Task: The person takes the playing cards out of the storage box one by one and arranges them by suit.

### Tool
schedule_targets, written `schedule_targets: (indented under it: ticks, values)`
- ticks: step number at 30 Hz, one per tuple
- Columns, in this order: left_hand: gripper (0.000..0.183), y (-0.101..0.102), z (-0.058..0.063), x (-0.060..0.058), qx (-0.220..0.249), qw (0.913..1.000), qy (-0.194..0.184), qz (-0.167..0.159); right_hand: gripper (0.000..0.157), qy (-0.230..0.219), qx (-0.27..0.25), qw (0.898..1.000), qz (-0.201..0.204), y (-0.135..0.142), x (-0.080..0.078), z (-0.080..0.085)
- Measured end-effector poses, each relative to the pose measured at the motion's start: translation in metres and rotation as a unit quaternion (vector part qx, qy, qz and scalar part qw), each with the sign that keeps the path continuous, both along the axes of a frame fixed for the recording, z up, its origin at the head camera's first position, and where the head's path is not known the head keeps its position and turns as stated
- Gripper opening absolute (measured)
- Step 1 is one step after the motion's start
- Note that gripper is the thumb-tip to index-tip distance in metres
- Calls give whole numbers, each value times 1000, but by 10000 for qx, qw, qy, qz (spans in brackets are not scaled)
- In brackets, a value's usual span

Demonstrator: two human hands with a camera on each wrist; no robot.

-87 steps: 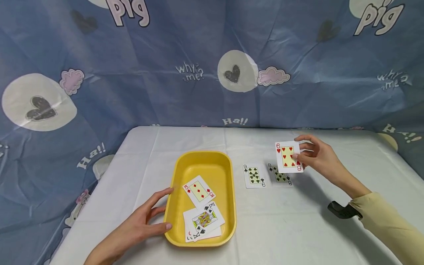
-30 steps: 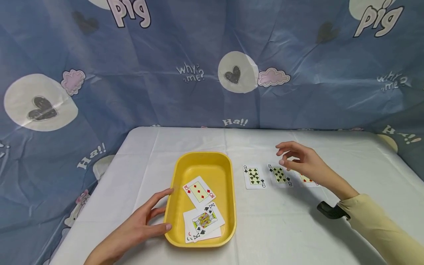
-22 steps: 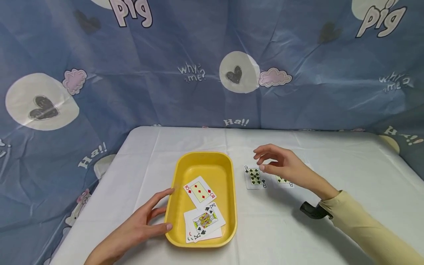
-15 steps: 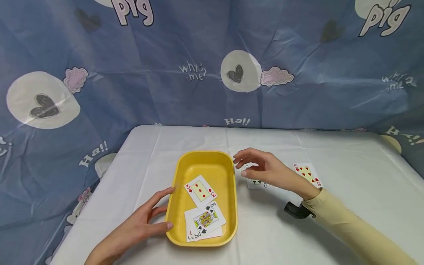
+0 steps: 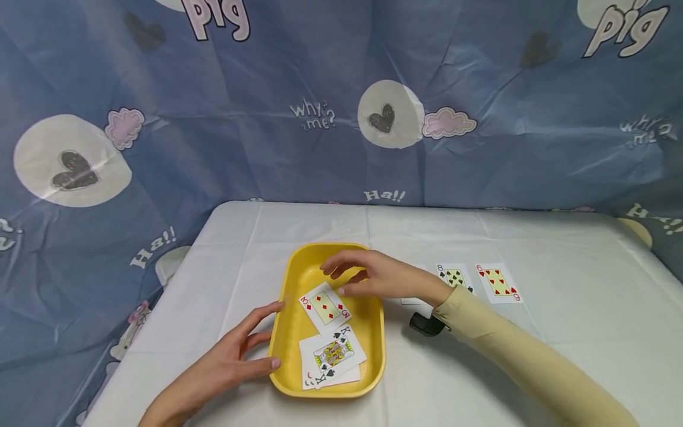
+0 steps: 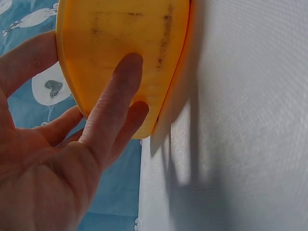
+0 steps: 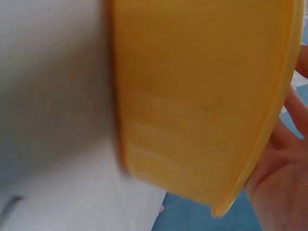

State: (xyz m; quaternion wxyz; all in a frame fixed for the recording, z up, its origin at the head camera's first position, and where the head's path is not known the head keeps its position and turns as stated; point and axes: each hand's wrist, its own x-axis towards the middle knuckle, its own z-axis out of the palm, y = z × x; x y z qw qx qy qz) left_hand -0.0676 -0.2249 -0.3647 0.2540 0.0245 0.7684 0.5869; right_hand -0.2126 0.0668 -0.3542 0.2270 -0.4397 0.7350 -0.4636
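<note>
A yellow tray (image 5: 381, 356) stands on the white-covered table. My left hand (image 5: 224, 362) touches its left side with fingers extended; the left wrist view shows the thumb against the tray's outer wall (image 6: 101, 29). Inside lie a three of diamonds (image 5: 325, 307) and a king of spades (image 5: 335, 353), which partly covers another card (image 5: 349, 376). My right hand (image 5: 368, 276) hovers over the tray's right half beside the three of diamonds, fingers loosely bent and holding nothing. In the right wrist view, the tray wall (image 7: 202, 96) hides part of this hand (image 7: 284, 178).
To the right of the tray, a row of cards lies face up: one mostly hidden by my right forearm, an eight of spades (image 5: 452, 275) and a six of hearts (image 5: 498, 282). A blue printed cloth (image 5: 299, 160) hangs behind the table.
My right hand has laid the six of hearts at the right end of the row, let go, and moved left over the tray. My left hand has stayed at the tray.
</note>
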Motion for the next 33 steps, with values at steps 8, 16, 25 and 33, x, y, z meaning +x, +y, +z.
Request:
schedule_targets:
  ticks: [8, 16, 25, 33]
  values:
    - [77, 0, 1, 0, -11, 10000, 5, 10, 48, 203, 910, 9905, 1009, -30, -24, 0]
    - [77, 0, 0, 0, 45, 10000, -20, 9, 56, 461, 1772, 9782, 981, -42, -32, -3]
    - [77, 1, -2, 1, 24, 9999, -38, 96, 58, 1187, 2471, 9586, 766, -51, -26, -9]
    - [77, 2, -3, 3, -9, 9999, 79, 70, 60, 1544, 2151, 9603, 877, -55, -24, -15]
